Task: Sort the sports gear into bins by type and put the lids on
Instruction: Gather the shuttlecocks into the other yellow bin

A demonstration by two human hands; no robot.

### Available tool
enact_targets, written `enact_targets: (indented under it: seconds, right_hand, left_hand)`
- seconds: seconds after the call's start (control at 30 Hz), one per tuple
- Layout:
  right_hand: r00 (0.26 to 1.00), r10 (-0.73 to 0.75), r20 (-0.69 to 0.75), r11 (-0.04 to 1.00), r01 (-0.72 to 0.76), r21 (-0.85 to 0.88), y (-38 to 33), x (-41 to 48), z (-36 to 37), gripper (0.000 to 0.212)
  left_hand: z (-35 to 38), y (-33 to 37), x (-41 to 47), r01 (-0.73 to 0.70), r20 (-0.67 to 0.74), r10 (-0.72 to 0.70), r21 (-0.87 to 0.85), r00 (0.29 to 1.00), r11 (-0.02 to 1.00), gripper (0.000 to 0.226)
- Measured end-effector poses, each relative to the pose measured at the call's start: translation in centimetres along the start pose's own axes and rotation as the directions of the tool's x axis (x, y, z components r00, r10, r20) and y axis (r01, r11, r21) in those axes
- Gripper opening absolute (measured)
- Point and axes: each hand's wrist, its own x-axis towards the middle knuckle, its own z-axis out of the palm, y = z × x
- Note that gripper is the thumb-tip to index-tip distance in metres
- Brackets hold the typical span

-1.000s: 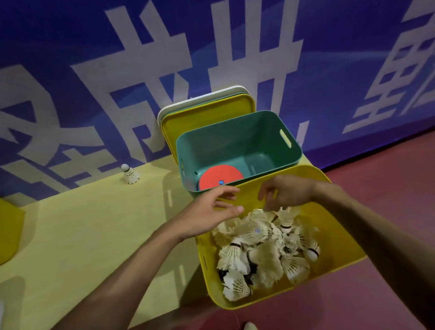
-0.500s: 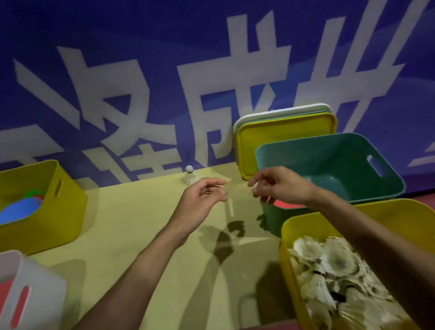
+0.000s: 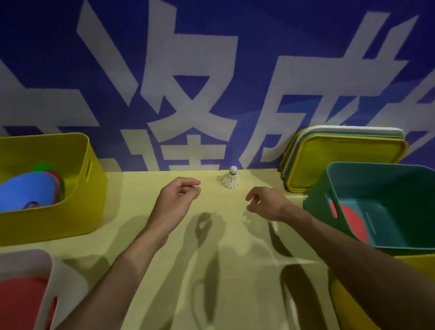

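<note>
A single white shuttlecock (image 3: 231,180) stands upright on the yellow table (image 3: 220,270) near the back wall. My left hand (image 3: 177,198) hovers just left of it and my right hand (image 3: 265,202) just in front and right of it; both have loosely curled fingers and hold nothing. A teal bin (image 3: 385,176) on the right holds a red disc (image 3: 351,221). A stack of lids (image 3: 342,159), yellow in front, leans against the wall behind it. At the far left a yellow bin (image 3: 83,203) holds blue and other coloured discs (image 3: 21,191).
A white bin (image 3: 63,281) with a red disc (image 3: 16,311) inside sits at the lower left. The rim of another yellow bin (image 3: 429,259) shows at the lower right under my right arm. A blue banner (image 3: 202,61) with large white characters backs the table.
My view has swung left from the yellow bin of shuttlecocks to the table middle. Both hands have moved away from that bin toward the lone shuttlecock.
</note>
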Motion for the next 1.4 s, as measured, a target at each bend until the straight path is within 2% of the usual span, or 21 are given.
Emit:
enact_targets:
  seconds: [0.1,0.33,0.6,0.7,0.8,0.9,1.07,1.13,1.27,1.4]
  right_hand:
    - [0.999,0.040,0.019,0.998,-0.039,-0.050,-1.1,3.3,1.2,0.038]
    - [0.997,0.021,-0.067,0.983,-0.033,-0.183,-2.8,9.6,1.6,0.069]
    - [0.998,-0.046,-0.039,0.957,0.033,-0.287,-2.0,15.7,3.3,0.074]
    - [0.994,-0.072,-0.087,0.968,0.049,-0.245,-1.2,16.2,4.9,0.068]
    - [0.982,-0.052,-0.180,0.977,0.012,-0.213,-0.4,15.5,6.1,0.045]
    - [0.983,-0.050,-0.174,0.972,0.008,-0.234,0.1,14.6,6.2,0.037]
    - [0.985,-0.035,-0.171,0.999,0.032,-0.016,-1.7,12.1,5.4,0.017]
    - [0.989,-0.056,-0.140,0.997,0.063,0.045,-2.7,10.2,4.5,0.021]
    - [0.984,-0.146,-0.106,0.979,0.159,0.124,-3.6,4.9,3.0,0.048]
    - [0.967,-0.204,-0.153,0.968,0.222,0.113,-3.0,-0.6,2.5,0.051]
  left_hand:
    - [-0.9,-1.3,1.2,0.042,-0.024,-0.043,-0.049,0.999,0.998,0.013]
    - [-2.5,-3.8,3.4,0.136,-0.069,-0.141,-0.079,0.988,0.988,0.018]
    - [-2.9,-5.3,5.8,0.204,-0.102,-0.217,-0.122,0.971,0.971,0.020]
    - [-3.8,-5.8,6.5,0.211,-0.133,-0.226,-0.116,0.965,0.971,0.017]
    - [-4.8,-6.0,7.0,0.217,-0.174,-0.237,-0.126,0.956,0.968,0.014]
    - [-4.9,-6.2,6.7,0.217,-0.167,-0.238,-0.132,0.957,0.967,0.014]
    - [-5.1,-5.8,5.2,0.195,-0.156,-0.232,-0.222,0.960,0.955,0.015]
    - [-5.2,-4.8,4.4,0.155,-0.150,-0.198,-0.258,0.969,0.954,0.016]
    - [-4.3,-2.7,2.1,0.104,-0.110,-0.142,-0.296,0.984,0.950,0.016]
    - [-2.6,-1.4,-0.2,0.089,-0.051,-0.108,-0.283,0.993,0.955,0.016]
